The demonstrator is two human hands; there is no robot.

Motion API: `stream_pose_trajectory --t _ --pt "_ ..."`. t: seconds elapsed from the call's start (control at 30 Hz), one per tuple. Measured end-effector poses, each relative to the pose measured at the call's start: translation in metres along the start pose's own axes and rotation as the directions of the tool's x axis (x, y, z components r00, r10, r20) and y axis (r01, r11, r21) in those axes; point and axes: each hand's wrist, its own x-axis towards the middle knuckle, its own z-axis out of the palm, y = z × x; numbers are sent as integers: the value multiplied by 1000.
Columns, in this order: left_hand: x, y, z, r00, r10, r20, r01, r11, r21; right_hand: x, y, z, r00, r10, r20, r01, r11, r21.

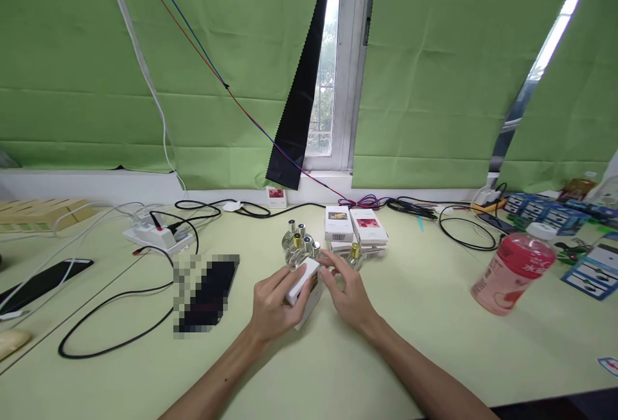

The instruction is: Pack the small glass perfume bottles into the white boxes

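My left hand (277, 304) is closed around a small white box (304, 283), thumb on one side and fingers on the other. Beside the box's far right end, the bent fingers of my right hand (351, 291) rest at its edge; exactly what their tips pinch is partly hidden. Just beyond both hands stand several small round glass bottles (295, 255) with silver and gold caps. Another bottle with a gold cap (355, 250) stands behind my right fingers, partly covered by them.
Stacked white printed boxes (369, 230) lie behind the bottles. To the left are a partly pixelated dark phone (212, 297), a power strip (159, 236) and looping black cables. A pink drink bottle (514, 272) and blue packages (593, 272) are at right.
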Motion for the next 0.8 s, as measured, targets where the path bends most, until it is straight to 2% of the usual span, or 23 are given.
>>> stream_pose_trajectory --t 0.23,0.47,0.73,0.8 --pt "7 -8 -8 999 -31 -22 33 996 85 1 -1 0 1000 22 -11 -22 1000 -16" --pt "6 -23 -10 994 -95 -61 105 975 198 1 -2 0 1000 13 -26 -14 1000 -17" --pt "7 -40 -10 978 -161 -131 201 889 411 0 0 0 998 56 -16 -56 998 -19" --pt "6 -46 -9 969 -209 -132 247 854 458 0 -1 0 998 57 -12 -57 998 -17"
